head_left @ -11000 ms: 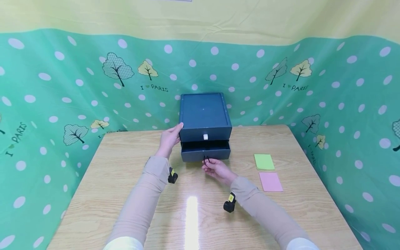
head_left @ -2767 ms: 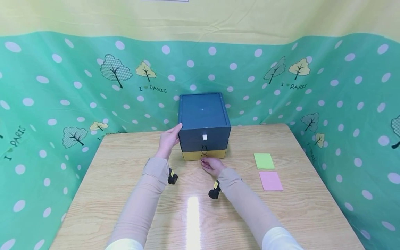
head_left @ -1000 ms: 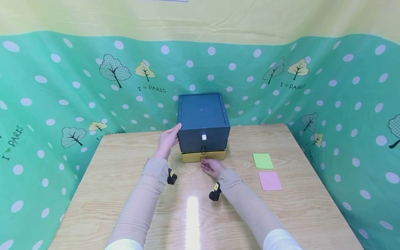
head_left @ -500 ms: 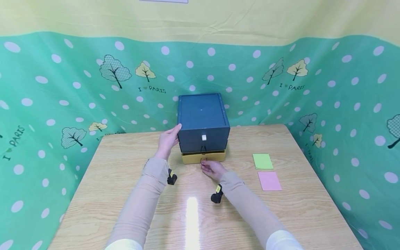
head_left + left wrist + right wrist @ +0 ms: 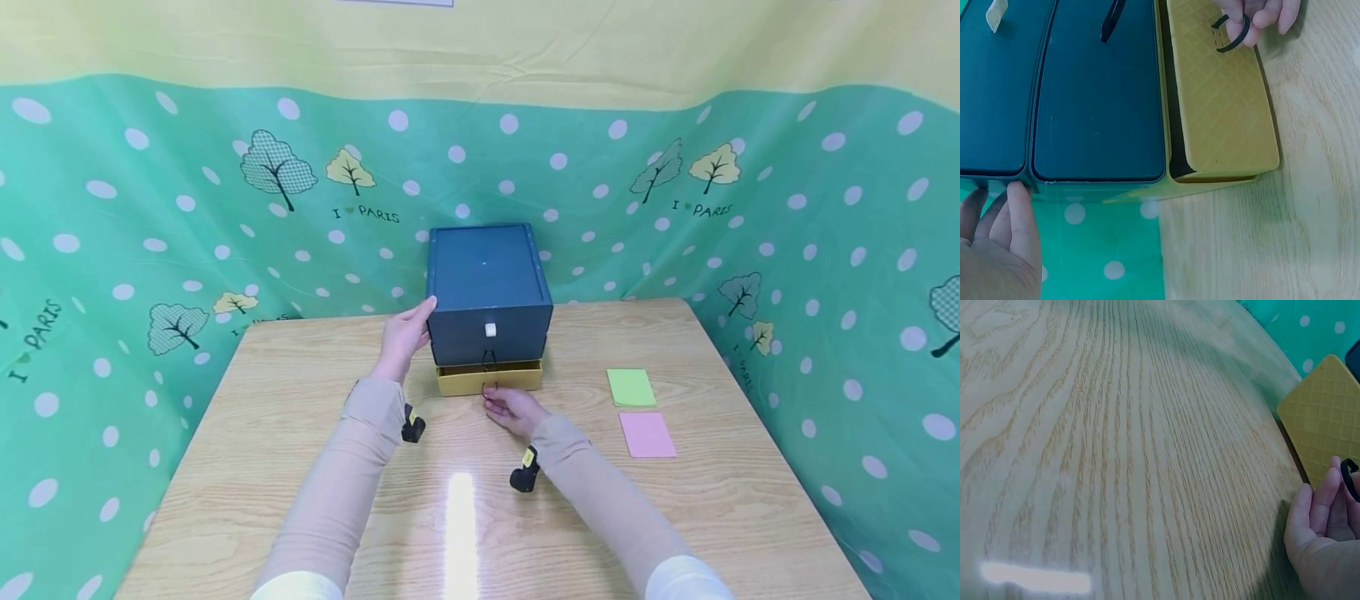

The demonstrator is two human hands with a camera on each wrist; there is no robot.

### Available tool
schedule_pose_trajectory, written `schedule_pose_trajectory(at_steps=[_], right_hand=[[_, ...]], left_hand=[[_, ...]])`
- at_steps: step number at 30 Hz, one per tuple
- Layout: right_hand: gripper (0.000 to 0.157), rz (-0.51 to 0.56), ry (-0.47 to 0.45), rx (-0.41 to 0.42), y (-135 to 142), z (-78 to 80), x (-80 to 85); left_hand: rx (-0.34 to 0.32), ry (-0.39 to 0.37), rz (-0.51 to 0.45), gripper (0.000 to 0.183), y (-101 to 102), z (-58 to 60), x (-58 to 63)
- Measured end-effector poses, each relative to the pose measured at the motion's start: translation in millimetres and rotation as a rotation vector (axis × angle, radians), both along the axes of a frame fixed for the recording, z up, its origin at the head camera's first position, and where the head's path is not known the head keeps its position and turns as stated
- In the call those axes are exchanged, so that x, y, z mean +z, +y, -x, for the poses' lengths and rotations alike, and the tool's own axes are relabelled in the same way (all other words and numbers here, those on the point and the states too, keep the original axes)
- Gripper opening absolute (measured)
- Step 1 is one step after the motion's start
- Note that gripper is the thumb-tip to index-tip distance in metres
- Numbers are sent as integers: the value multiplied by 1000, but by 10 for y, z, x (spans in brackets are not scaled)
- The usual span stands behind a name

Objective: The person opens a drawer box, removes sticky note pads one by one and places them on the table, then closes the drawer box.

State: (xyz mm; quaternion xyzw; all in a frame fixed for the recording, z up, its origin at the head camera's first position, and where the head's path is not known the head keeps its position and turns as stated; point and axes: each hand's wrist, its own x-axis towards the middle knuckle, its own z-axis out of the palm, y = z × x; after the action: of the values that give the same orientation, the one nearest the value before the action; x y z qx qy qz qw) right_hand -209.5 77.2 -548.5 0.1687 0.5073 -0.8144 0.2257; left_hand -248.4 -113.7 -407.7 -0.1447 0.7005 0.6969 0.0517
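At frame centre, we see the yellow drawer [image 5: 459, 384] above the right hand [image 5: 516, 408] pinching its loop [image 5: 1239, 40], further open than before, left hand [image 5: 401, 336] unclenched.

Taking the box [image 5: 487, 267] as the clock's centre, the curtain [image 5: 480, 187] blocks 12 close behind; the left hand [image 5: 405, 333] occupies 8, its left sleeve [image 5: 330, 483] barring 7; at 6 the yellow drawer [image 5: 457, 383] juts out, leaving only a slim opening, with the right hand [image 5: 513, 410] pinching its black loop [image 5: 1238, 39]; the right sleeve [image 5: 607, 500] bars 5; between sleeves, a 6 o'clock lane runs over table [image 5: 405, 525], narrowed by wrist cameras [image 5: 524, 471]; 3 and 9 offer open wood; the green pad [image 5: 631, 387] and pink pad [image 5: 648, 435] lie flat towards 4.
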Motion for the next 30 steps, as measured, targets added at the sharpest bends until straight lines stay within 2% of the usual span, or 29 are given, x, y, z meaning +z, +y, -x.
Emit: schedule_pose_trajectory(at_steps=[2, 3, 6, 9, 10, 16, 30], right_hand=[[28, 9, 11, 12, 17, 42, -99], [27, 50, 41, 40, 46, 85, -203], [26, 74, 46, 49, 65, 107, -265], [26, 48, 32, 38, 50, 62, -176], [27, 8, 7, 16, 26, 13, -70], [26, 57, -12, 29, 45, -93, 106], [26, 29, -14, 36, 41, -132, 92]], left_hand=[[-3, -1, -3, 62, 0, 3, -1], [-5, -2, -3, 62, -1, 4, -1], [-4, 2, -5, 62, -1, 7, -1], [-4, 7, -6, 62, -2, 4, 2], [-1, 8, -7, 62, -1, 2, 3], [5, 14, -12, 63, 0, -7, -5], [5, 16, 6, 63, 2, -18, 2]])
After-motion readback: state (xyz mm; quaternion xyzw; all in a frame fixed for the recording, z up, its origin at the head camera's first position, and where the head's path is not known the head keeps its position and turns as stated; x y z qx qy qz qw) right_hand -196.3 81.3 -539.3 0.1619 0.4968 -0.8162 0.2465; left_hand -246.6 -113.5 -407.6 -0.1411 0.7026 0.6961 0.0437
